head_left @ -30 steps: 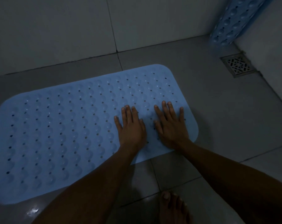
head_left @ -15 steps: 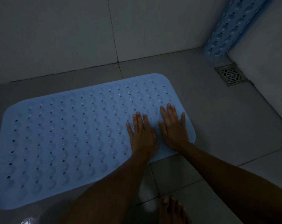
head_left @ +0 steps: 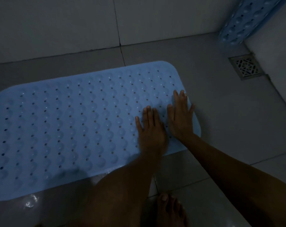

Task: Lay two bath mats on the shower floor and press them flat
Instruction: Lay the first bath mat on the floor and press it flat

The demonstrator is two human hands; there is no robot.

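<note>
A light blue bath mat (head_left: pixel 70 128) with rows of bumps and small holes lies flat on the grey tiled shower floor. My left hand (head_left: pixel 151 130) presses palm-down on its right part, fingers straight. Beside it, my right hand (head_left: pixel 180 118) presses flat near the mat's right edge, fingers spread. A second blue mat (head_left: pixel 243 20) stands rolled or leaning upright in the far right corner against the wall.
A square metal floor drain (head_left: pixel 245 67) sits by the right wall, below the leaning mat. Grey tile walls close the back and right sides. My bare foot (head_left: pixel 171 210) stands on the floor near the bottom edge. The floor near the mat's front edge looks wet.
Both hands have slid rightward across the mat toward its right edge, staying flat on it. The view has shifted slightly.
</note>
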